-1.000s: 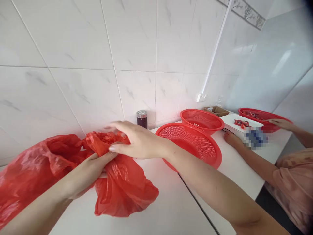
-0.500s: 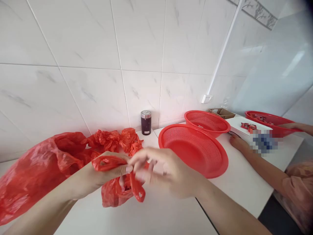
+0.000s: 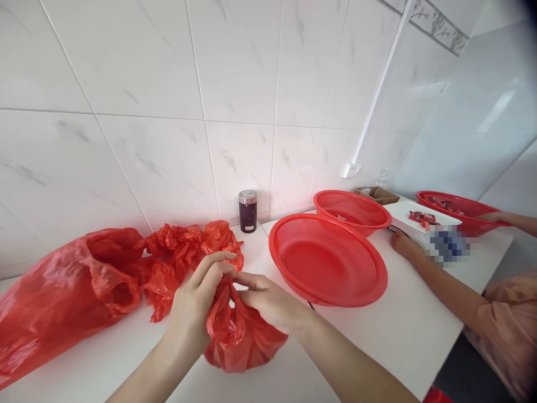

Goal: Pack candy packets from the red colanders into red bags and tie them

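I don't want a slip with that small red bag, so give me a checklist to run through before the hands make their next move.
1. Grip, left hand: ok, fingers at the top of the small red bag.
2. Grip, right hand: ok, thumb and fingers at the bag's top too.
3. Knot in the bag's top: cannot tell, the fingers cover much of it.
4. Bag's contents: cannot tell, the plastic hides them.
5. Dark cup upright and apart from both hands: ok.
6. Co-worker's nearer hand apart from these hands: ok, it is off beyond the front colander.
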The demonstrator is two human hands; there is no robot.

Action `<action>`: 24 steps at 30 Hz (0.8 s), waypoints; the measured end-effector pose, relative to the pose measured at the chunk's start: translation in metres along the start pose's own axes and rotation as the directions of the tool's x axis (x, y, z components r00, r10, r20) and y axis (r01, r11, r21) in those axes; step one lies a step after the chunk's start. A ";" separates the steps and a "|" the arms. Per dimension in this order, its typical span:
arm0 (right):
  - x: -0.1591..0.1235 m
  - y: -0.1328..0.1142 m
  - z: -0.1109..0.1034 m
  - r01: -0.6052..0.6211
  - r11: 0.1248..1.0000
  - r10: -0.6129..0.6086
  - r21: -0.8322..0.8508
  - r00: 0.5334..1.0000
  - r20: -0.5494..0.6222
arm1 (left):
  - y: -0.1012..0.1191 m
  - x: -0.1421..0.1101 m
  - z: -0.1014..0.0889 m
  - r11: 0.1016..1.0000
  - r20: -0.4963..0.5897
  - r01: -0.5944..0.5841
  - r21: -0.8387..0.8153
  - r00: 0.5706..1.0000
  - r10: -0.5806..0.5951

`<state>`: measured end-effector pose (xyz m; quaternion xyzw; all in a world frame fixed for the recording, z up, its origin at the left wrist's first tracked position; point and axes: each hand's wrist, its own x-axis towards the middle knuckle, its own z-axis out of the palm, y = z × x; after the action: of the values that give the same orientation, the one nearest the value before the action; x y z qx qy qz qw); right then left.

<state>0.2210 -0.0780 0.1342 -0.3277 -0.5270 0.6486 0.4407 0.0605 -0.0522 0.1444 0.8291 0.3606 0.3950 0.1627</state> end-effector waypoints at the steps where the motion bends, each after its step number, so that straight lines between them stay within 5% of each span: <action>1: -0.002 0.001 0.000 0.008 1.000 -0.008 -0.003 1.000 -0.020 | 0.000 0.000 0.000 0.999 0.029 0.014 -0.043 0.999 -0.013; 3: -0.010 0.003 -0.001 0.072 0.995 -0.080 -0.072 0.990 -0.114 | -0.001 0.000 -0.005 0.982 0.192 0.066 -0.179 0.981 -0.031; 7: -0.034 0.004 0.002 0.108 0.941 -0.177 -0.320 0.965 -0.195 | -0.009 -0.008 -0.025 0.921 0.526 0.186 -0.343 0.850 0.024; 12: -0.072 0.020 0.001 -0.042 0.877 -0.084 -0.478 0.968 -0.238 | -0.044 -0.022 -0.036 0.857 0.614 0.409 -0.315 0.776 -0.144; 17: -0.112 0.064 -0.031 -0.214 0.835 -0.042 -0.507 0.894 -0.447 | -0.084 -0.034 -0.039 0.879 0.642 0.459 -0.130 0.714 -0.278; 19: -0.118 0.079 -0.040 -0.263 0.823 -0.042 -0.503 0.855 -0.517 | -0.089 -0.041 -0.027 0.885 0.598 0.445 -0.139 0.750 -0.283; 22: -0.109 0.089 -0.038 -0.283 0.815 -0.124 -0.505 0.767 -0.630 | -0.082 -0.048 0.010 0.904 0.328 0.399 -0.155 0.884 -0.334; 24: -0.094 0.092 -0.029 -0.328 0.772 -0.151 -0.544 0.736 -0.660 | -0.072 -0.048 0.039 0.904 0.197 0.403 -0.145 0.907 -0.373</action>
<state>0.2628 -0.1578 0.0345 -0.6921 -0.4996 0.2932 0.4306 0.0358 -0.0371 0.0540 0.7517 0.4666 0.3162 0.3426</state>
